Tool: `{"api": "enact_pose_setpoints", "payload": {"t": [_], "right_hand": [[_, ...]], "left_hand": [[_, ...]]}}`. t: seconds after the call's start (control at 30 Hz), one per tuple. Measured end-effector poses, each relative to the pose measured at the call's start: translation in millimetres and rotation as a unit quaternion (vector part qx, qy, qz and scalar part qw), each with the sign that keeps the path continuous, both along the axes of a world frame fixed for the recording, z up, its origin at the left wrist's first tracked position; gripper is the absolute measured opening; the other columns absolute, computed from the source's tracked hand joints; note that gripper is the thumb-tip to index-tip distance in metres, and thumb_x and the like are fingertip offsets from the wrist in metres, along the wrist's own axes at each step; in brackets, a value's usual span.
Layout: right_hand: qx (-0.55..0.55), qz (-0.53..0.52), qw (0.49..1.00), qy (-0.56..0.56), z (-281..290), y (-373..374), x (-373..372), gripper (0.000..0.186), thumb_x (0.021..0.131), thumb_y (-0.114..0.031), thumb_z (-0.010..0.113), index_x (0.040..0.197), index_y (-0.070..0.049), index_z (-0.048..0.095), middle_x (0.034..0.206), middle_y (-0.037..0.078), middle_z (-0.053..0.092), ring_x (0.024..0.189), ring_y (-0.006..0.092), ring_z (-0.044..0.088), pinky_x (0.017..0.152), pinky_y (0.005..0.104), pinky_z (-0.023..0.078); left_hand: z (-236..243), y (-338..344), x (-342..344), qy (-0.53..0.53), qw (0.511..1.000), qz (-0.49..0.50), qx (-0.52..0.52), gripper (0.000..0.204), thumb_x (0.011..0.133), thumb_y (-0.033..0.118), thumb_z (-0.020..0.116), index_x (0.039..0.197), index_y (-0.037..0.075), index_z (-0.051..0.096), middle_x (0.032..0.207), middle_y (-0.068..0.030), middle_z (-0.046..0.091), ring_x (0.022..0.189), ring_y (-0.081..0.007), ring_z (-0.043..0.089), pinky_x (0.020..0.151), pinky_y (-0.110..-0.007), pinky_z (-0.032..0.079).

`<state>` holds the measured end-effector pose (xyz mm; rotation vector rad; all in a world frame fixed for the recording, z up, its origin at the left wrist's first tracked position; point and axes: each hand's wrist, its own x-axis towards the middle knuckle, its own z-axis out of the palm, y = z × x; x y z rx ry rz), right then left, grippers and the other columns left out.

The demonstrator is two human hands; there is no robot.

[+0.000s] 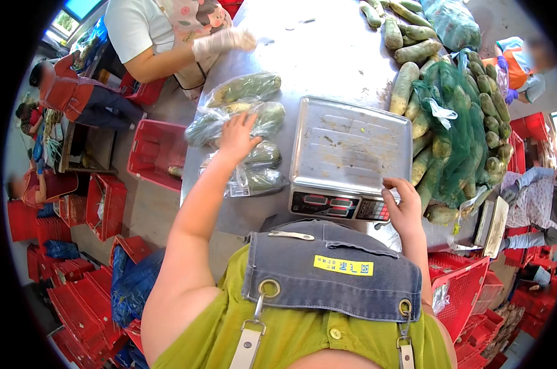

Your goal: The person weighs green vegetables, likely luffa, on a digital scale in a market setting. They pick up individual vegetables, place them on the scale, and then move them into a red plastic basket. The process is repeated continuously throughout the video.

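My left hand [238, 138] lies with its fingers spread on clear plastic bags of green radishes [267, 120], stacked in a row at the left of the metal table. It rests on the bags without gripping them. A digital scale [352, 144] with a bare, dirt-flecked steel pan stands right of the bags. My right hand [404, 206] is at the scale's near right corner, next to its keypad [372, 210], fingers apart and holding nothing. Right of the scale lies a heap of loose green radishes [403, 89], with a green mesh bag [453, 123] of them.
Across the table's left edge stands a co-worker, whose gloved hand [226, 43] is over the metal table [278, 58]. A red crate [158, 154] sits left of the table, and another red crate [460, 295] is at my right. Other people work farther off on both sides.
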<state>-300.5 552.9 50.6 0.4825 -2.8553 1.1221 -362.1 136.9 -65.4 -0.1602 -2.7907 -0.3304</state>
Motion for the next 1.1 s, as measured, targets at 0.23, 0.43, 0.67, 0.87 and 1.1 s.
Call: {"api": "enact_pose_setpoints", "payload": {"t": [0.23,0.43,0.67,0.87,1.1], "right_hand": [[0.03,-0.022,0.999,0.038,12.8,5.3,11.9,0.021,0.077,-0.009,0.064,0.097,-0.003,0.063,0.096,0.012,0.063,0.089,0.0304,0.058,0.078,0.0371,0.045],[-0.006,-0.093,0.996,-0.004,1.9,31.3,41.2,0.016,0.079,-0.003,0.062,0.094,0.002,0.06,0.089,0.013,0.063,0.086,0.0251,0.061,0.077,0.0315,0.047],[-0.067,0.2,0.977,0.015,44.3,-65.5,8.0,0.021,0.075,-0.003,0.065,0.096,-0.001,0.061,0.093,0.016,0.062,0.085,0.033,0.06,0.075,0.0361,0.048],[0.04,0.441,0.896,0.018,-12.7,-202.0,-27.9,0.049,0.073,-0.02,0.07,0.116,-0.007,0.053,0.129,0.02,0.046,0.119,0.0359,0.045,0.096,0.0431,0.04],[0.22,0.42,0.874,0.105,-87.0,-284.0,-30.8,0.066,0.066,-0.03,0.076,0.123,-0.009,0.05,0.13,0.019,0.045,0.124,0.0336,0.039,0.098,0.0448,0.036]], "left_hand": [[-18.5,-29.2,-4.7,-0.084,0.996,-0.024,-0.008,0.035,0.074,0.011,0.054,0.109,0.009,0.055,0.112,-0.0139,0.058,0.105,-0.0309,0.053,0.089,-0.044,0.04],[-7.9,-50.8,9.8,-0.158,0.985,-0.049,0.054,0.031,0.074,0.009,0.055,0.104,0.004,0.057,0.107,-0.018,0.06,0.104,-0.0338,0.054,0.089,-0.045,0.041],[13.6,-108.2,-10.0,-0.038,0.999,-0.013,0.023,0.034,0.073,0.011,0.062,0.106,0.004,0.06,0.107,-0.015,0.061,0.101,-0.035,0.054,0.09,-0.042,0.042],[-34.6,-107.3,-34.6,0.003,0.993,0.074,0.087,0.021,0.078,0.012,0.061,0.097,0.003,0.06,0.102,-0.0155,0.062,0.097,-0.0343,0.056,0.082,-0.041,0.043],[-13.7,-74.3,-39.8,-0.134,0.93,-0.003,0.342,0.025,0.081,0.016,0.063,0.099,-0.001,0.058,0.094,-0.0177,0.062,0.091,-0.0289,0.058,0.078,-0.035,0.044]]}}
